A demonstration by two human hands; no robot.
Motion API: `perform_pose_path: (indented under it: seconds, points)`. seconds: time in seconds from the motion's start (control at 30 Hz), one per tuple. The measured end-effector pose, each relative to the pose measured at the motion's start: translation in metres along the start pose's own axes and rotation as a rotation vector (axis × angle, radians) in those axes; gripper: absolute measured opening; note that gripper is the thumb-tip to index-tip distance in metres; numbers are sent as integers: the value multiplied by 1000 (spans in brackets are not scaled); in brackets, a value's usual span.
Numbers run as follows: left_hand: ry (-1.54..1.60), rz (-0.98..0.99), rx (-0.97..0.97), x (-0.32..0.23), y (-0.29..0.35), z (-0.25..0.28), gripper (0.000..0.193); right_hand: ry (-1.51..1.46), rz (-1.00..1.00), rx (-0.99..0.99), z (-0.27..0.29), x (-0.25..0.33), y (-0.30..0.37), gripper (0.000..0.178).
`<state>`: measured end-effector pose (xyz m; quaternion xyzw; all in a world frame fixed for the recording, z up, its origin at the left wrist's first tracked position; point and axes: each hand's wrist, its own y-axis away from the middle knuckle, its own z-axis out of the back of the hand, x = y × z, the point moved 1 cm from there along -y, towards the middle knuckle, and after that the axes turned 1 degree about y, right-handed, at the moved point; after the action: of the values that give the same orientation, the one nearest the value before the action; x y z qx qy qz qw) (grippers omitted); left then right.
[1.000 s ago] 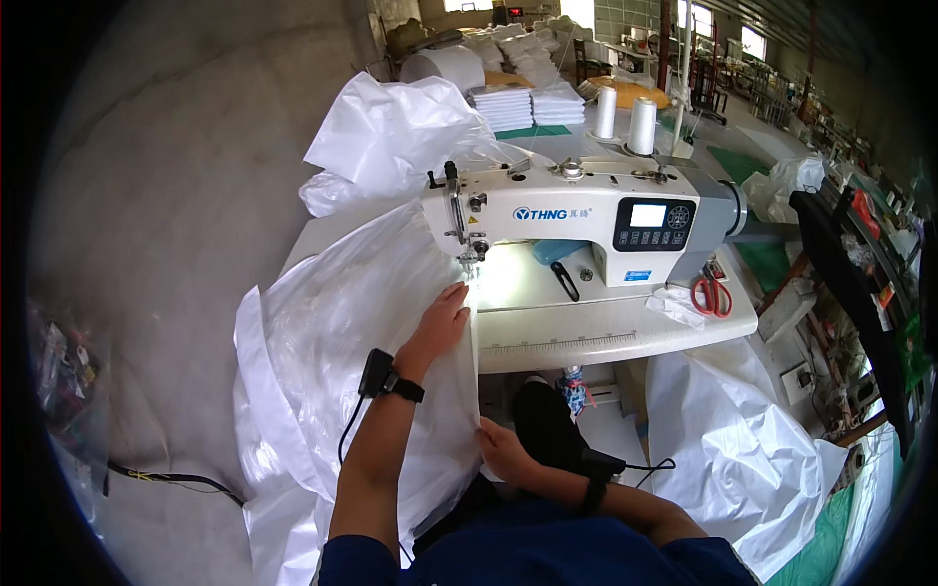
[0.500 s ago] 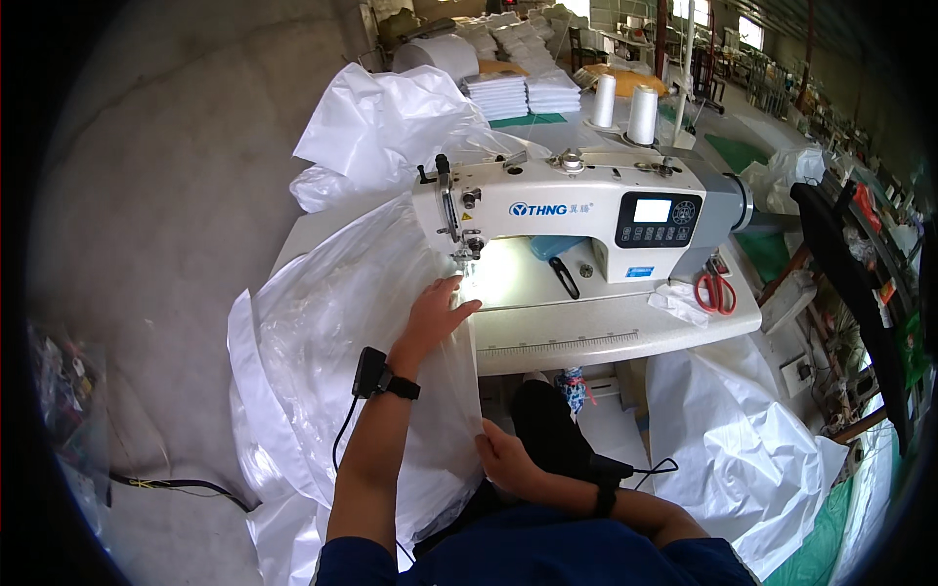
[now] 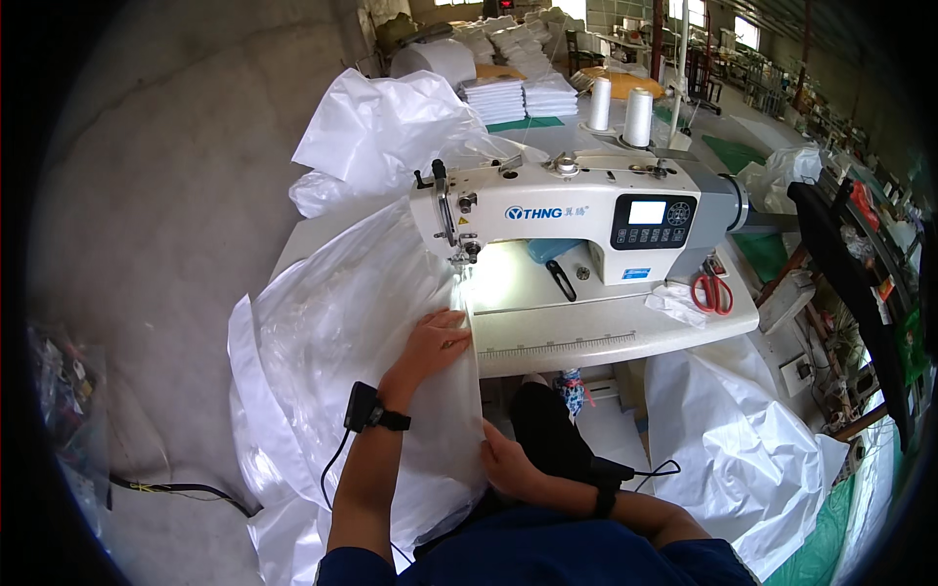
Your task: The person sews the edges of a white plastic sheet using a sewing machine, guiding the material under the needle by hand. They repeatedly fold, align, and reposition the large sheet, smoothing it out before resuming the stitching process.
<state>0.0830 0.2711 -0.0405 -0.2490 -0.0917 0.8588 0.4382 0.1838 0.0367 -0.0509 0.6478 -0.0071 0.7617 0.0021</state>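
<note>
Head view: keep the white plastic sheet taut between flat left hand and, toward five o'clock, edge-pinching right hand.

Left forearm extended forward, left hand palm down, fingers directed toward the right, right forearm angled inward to the left, right hand positioned lower, thumb uppermost, fingers curled in a grip

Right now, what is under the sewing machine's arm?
Below the sewing machine's arm, a black slotted tool and a small round part lie on the white bed, with a blue item behind them. The arm hides its upper edge, so its full shape cannot be seen.
</note>
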Motion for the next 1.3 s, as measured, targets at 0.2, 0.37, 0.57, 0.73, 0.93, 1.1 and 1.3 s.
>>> perform_pose_path:
  seconds: [0.2,0.37,0.57,0.73,0.93,1.1,1.3]
  points:
    - [-55,95,-158,7,-14,12,24,167,94,-44,-3,-1,8,52]
    - [-249,36,-58,2,-22,14,24,165,143,-39,1,2,6,54]
    - [-157,-210,-18,-30,24,42,22,241,136,43,4,-14,2,54]
    - [280,237,15,-110,114,53,10,64,73,18,-10,-33,-16,59]
    - [-109,412,-102,-152,224,-12,35,215,146,-35,-10,-32,-52,63]
    - [-345,508,-186,-121,267,-23,30,453,160,-25,-6,-24,-77,65]
    - [-108,463,-140,-117,250,5,16,810,174,-94,-7,-2,-115,65]
